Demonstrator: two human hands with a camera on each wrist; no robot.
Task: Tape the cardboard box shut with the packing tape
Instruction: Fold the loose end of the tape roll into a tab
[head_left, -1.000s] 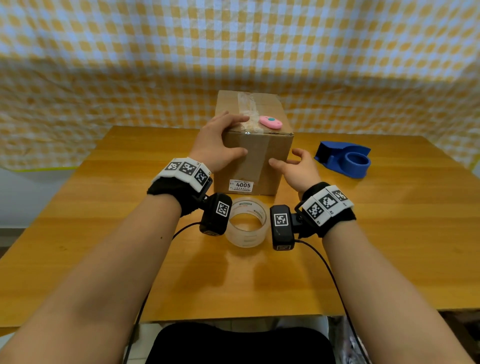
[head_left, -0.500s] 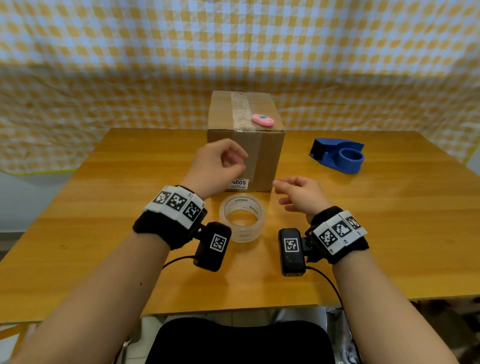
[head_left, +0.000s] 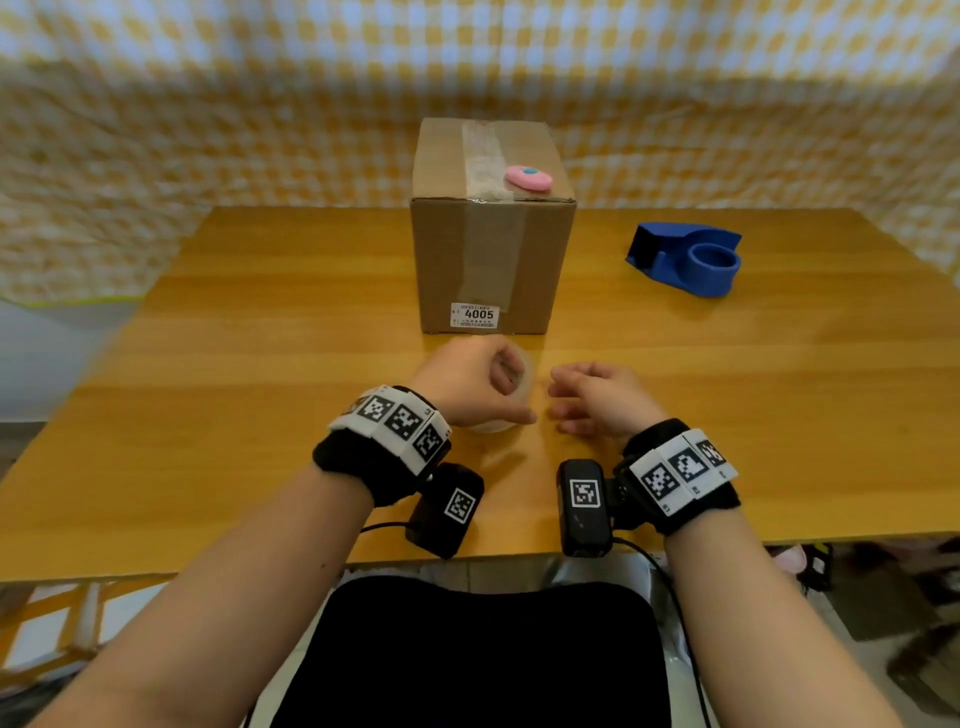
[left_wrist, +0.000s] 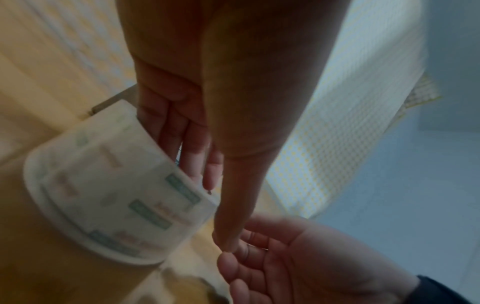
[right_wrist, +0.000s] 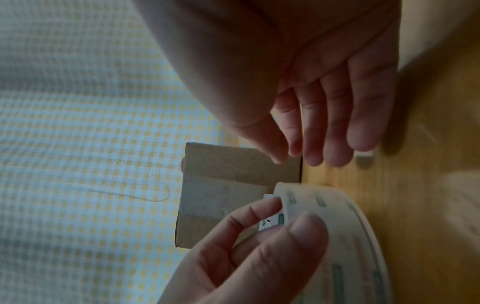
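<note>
Below the cardboard box (head_left: 493, 260) at frame centre, the left hand (head_left: 467, 387) curls round the packing tape (left_wrist: 114, 197): light, rigid, slick; best gripped through its core. The right hand (head_left: 597, 397) hovers slack, holding nothing.

Bright, even head view with bowed edges; dim, motion-blurred wrist views.

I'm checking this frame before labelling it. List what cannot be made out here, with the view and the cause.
- Tape roll: head view, mostly hidden under the left hand; its loose end cannot be found in any view.
- Left hand's grip on the roll: wrist views blurred, so contact is uncertain.
- Cardboard box label: only "4005" is legible; the smaller print is too small.
- Pink object on the box: too small to identify.
- Right hand: its palm side is hidden in the head view.
</note>
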